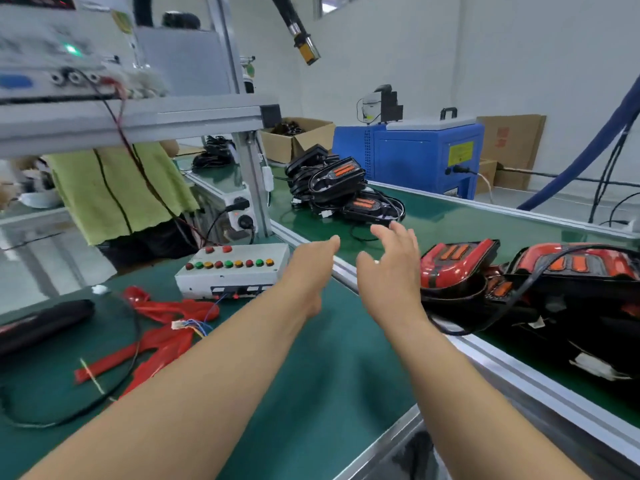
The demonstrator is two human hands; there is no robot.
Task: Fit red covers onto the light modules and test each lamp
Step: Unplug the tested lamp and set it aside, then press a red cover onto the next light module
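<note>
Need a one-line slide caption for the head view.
Open left hand and right hand extend toward black light modules on the belt; red-covered lamps right, button box left.

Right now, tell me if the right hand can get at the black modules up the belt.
Probably yes: the open right hand hovers just short of the nearest black module, with only bare belt and a loose cable between.

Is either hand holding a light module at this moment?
No: the left hand and right hand are both open and empty, stretched toward the pile of black modules.
</note>
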